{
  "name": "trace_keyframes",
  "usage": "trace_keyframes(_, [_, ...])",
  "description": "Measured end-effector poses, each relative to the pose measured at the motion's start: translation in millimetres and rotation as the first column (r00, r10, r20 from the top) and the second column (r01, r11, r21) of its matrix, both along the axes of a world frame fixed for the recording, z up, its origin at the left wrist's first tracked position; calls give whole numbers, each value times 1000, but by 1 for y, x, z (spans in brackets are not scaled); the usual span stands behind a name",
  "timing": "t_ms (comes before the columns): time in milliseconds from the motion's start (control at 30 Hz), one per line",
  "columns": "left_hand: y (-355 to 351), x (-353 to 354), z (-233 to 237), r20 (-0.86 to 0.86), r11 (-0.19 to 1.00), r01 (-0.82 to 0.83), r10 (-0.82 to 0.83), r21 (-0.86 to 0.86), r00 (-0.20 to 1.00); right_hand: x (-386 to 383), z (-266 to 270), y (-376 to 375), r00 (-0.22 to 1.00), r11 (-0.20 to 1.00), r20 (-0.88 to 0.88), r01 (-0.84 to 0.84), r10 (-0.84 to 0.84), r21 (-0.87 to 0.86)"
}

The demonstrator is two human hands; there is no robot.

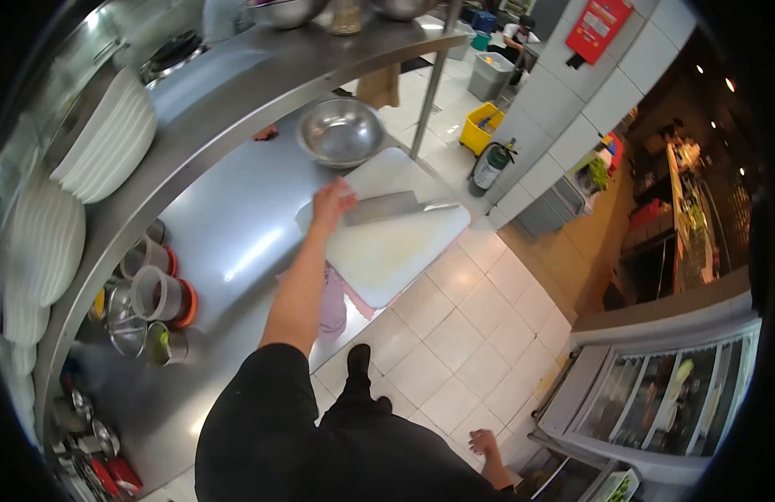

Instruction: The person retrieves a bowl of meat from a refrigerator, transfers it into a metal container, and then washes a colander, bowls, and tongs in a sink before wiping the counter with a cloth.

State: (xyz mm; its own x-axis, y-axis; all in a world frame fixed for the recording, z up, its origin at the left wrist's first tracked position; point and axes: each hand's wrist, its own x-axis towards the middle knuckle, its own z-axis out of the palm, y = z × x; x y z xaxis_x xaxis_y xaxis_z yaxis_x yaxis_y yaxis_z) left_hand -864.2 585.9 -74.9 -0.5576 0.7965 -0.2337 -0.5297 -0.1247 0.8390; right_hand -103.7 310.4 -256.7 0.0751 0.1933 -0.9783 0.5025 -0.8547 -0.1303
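1. The steel counter (228, 226) runs along the left, and its outer edge drops straight to the pale tiled floor (454, 326), which lies open to the right as far as the display fridge (655, 402).
2. A white cutting board (392, 251) sits at that outer edge, its near corner over the edge above the tiles. A pink cloth (333, 305) shows from under the board's near side.
3. The cleaver (387, 207) lies across the far half of the board with its blade flat on it.
4. The left hand (331, 205) is wrapped around the cleaver's handle at the board's left edge.
5. The right hand (485, 443) hangs low by the person's side, well apart from the counter, fingers loose and empty.
6. A steel upper shelf (262, 75) overhangs the counter's back, held by a post (433, 84) just beyond the board.
7. A red sign (599, 27) hangs on the tiled wall; its writing is too small to read.
8. A steel bowl (341, 132) stands just beyond the board and looks empty.
9. Clear tubs (157, 293) with red-orange rims sit under the shelf; I cannot tell their contents.
10. Stacked white plates (111, 138) rest at the far left.
11. A yellow bucket (481, 127) and a fire extinguisher (490, 167) stand on the floor past the post.
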Motion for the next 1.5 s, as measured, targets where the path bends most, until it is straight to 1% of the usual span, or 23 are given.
trace_keyframes(67, [-41,35,-5,-214,979,202,-204,-31,955,-67,50,-12,956,950,94,-287,277,126])
trace_keyframes(100, [-72,60,-2,-21,957,269,-268,112,963,-90,61,-14,953,940,109,-298,283,168])
trace_keyframes(133, [-111,83,20,20,920,379,-383,103,923,-93,51,-10,936,925,88,-351,341,145])
trace_keyframes(200, [-186,113,36,2,872,490,-490,2,872,-100,27,-8,964,944,-133,-190,232,269])
trace_keyframes(300, [-291,100,37,60,915,403,-401,-20,914,-127,9,3,948,882,-149,-193,280,431])
trace_keyframes(367, [-369,70,40,25,989,121,-120,-88,992,-136,-1,8,948,864,-149,-183,281,469])
trace_keyframes(467, [-487,11,46,92,965,-262,263,-23,960,-140,-14,5,928,841,-57,-305,368,447])
trace_keyframes(500, [-521,-7,52,113,920,-389,391,-38,914,-134,-25,5,910,854,-7,-388,416,346])
trace_keyframes(567, [-570,-46,49,68,684,-724,729,-84,681,-137,-18,-13,918,868,2,-377,398,324])
trace_keyframes(600, [-589,-70,42,79,597,-794,802,-120,591,-142,-10,-16,929,888,26,-361,369,285])
trace_keyframes(633, [-605,-89,35,90,506,-846,863,-168,497,-143,-2,-27,928,880,36,-364,372,305])
trace_keyframes(667, [-615,-100,33,109,511,-844,860,-163,499,-144,10,-47,936,863,-3,-323,352,388])
trace_keyframes(733, [-620,-128,28,-122,398,-866,885,-303,450,-145,25,-71,949,839,-36,-259,314,479])
trace_keyframes(767, [-619,-144,26,-99,389,-847,888,-363,450,-140,28,-86,930,817,-12,-318,368,481])
trace_keyframes(833, [-610,-157,33,-107,416,-830,869,-370,483,-131,36,-114,905,787,41,-391,424,478])
trace_keyframes(900, [-606,-184,22,-120,442,-810,847,-385,518,-123,44,-143,935,823,80,-342,345,454])
trace_keyframes(967, [-616,-213,-25,29,584,-805,811,-106,585,-99,52,-177,956,864,127,-294,265,408])
trace_keyframes(1000, [-619,-209,-26,37,596,-793,802,-123,597,-90,60,-195,957,870,144,-288,250,400])
trace_keyframes(1100, [-624,-203,-3,115,531,-836,847,-138,519,-81,66,-231,951,909,153,-303,268,288])
trace_keyframes(1200, [-659,-191,5,83,487,-871,873,-68,482,-87,78,-267,949,868,138,-316,285,384])
trace_keyframes(1300, [-700,-177,23,-25,501,-865,864,-32,502,-102,90,-297,947,842,128,-321,295,433])
trace_keyframes(1467, [-738,-104,122,-246,629,-769,733,-112,635,-76,55,-345,965,826,41,-242,257,510])
trace_keyframes(1500, [-739,-83,136,-249,643,-758,721,-106,647,-65,44,-353,938,768,80,-323,337,554])
